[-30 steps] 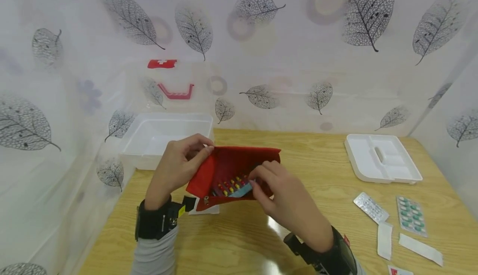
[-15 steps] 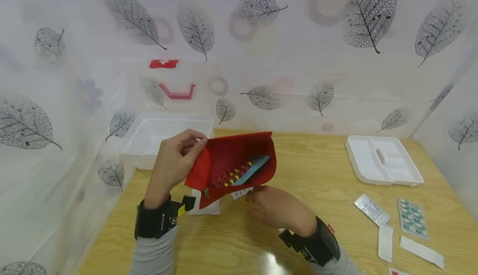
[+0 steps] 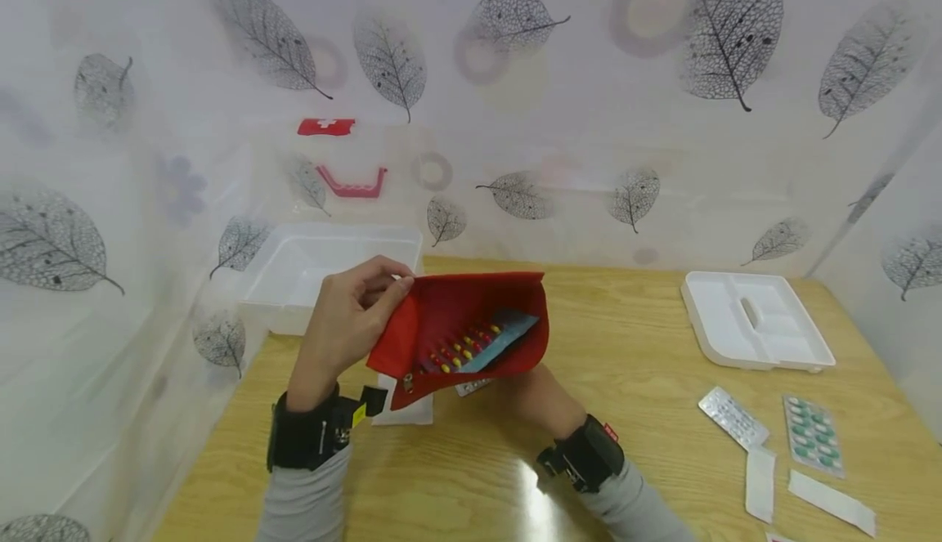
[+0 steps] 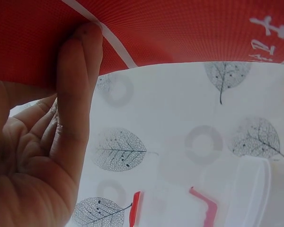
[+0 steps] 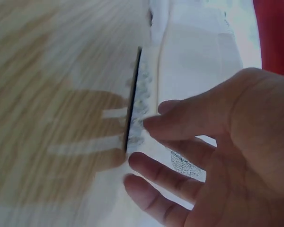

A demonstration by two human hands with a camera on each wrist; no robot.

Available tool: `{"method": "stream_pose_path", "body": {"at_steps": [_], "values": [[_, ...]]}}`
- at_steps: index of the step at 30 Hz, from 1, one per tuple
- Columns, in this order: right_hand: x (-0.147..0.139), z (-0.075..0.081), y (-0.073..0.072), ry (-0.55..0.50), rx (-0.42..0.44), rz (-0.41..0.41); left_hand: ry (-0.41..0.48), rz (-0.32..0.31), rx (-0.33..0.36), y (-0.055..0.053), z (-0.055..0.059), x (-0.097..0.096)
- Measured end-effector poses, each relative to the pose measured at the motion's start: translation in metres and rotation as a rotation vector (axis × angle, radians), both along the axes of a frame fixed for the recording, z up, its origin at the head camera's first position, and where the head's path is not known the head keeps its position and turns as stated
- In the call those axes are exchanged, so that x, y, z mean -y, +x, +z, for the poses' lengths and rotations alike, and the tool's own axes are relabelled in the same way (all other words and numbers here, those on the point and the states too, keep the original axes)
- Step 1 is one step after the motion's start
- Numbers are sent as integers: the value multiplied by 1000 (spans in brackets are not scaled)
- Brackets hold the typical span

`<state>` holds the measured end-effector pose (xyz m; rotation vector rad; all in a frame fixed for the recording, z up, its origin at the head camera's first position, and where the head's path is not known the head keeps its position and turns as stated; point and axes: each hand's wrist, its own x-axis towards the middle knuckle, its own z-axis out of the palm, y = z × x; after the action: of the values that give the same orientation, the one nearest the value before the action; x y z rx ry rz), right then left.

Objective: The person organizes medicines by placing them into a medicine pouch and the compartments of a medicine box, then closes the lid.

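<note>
My left hand (image 3: 349, 321) pinches the upper left edge of a red fabric pouch (image 3: 449, 301), holding it with its mouth gaping toward me; a zipper pull hangs at its near corner. Inside lie a blister pack of red-and-yellow capsules (image 3: 456, 352) and a blue-edged pack (image 3: 504, 342). White print shows on the pouch in the left wrist view. Partly behind the pouch is my right hand (image 3: 543, 401). In the right wrist view its loosely bent fingers are at the end of a blister pack (image 5: 137, 99) low over the table; a firm grip is not visible.
A white bin (image 3: 316, 260) stands at the back left, a white compartment tray (image 3: 717, 309) at the right. Two blister packs (image 3: 732, 418) and white strips (image 3: 832, 501) lie front right. Something flat and white (image 3: 405, 413) lies under the pouch.
My right hand has left the pouch's mouth and moved down and left beneath it, to the blister pack. The left hand keeps its hold; the pouch tilted up, then sank slightly.
</note>
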<state>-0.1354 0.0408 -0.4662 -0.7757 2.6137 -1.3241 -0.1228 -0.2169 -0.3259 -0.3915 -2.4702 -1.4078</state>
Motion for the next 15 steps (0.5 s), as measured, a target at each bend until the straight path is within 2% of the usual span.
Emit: {"method": "stream_pose_path", "body": {"at_steps": [3, 4, 9, 15], "values": [[-4, -9, -3, -151, -64, 43, 10, -18, 11, -1, 0, -1], [-5, -11, -4, -170, -69, 39, 15, -21, 19, -1, 0, -2], [-7, -14, -5, -150, -90, -12, 7, -18, 12, -2, 1, -3], [-8, -16, -6, -122, -76, -1, -2, -15, 23, 0, 0, -3]]}}
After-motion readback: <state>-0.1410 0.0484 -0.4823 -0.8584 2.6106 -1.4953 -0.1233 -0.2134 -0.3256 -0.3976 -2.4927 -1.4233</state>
